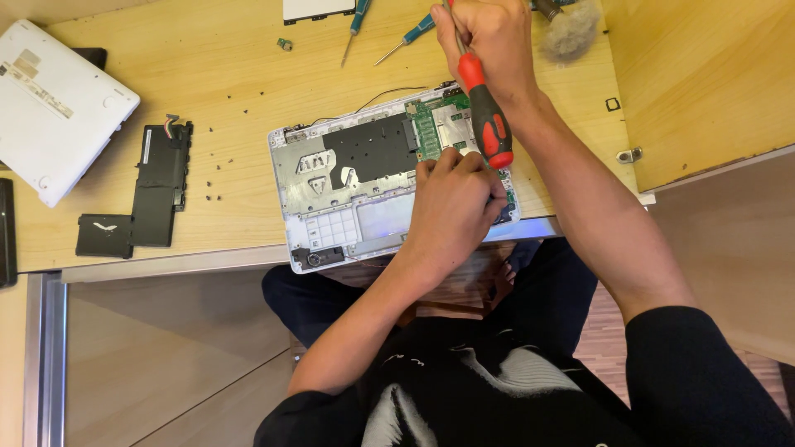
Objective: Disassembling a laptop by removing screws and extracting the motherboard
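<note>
Opened white laptop chassis [348, 186] at near table edge, green circuit board [437, 126] exposed: fragile, best gripped by rim. Left hand [454, 207] pressing flat on it, fingers together. Right hand [487, 45] clamped on red-and-black screwdriver [489, 116].

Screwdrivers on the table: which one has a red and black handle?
The one in the right hand, the red-and-black screwdriver over the opened laptop; the two blue-handled screwdrivers lie unheld at the desk's far edge.

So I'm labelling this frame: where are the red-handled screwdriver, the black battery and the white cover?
red-handled screwdriver [489, 120], head view, on its handle.
black battery [157, 186], head view, mid-body.
white cover [54, 108], head view, centre panel.
</note>
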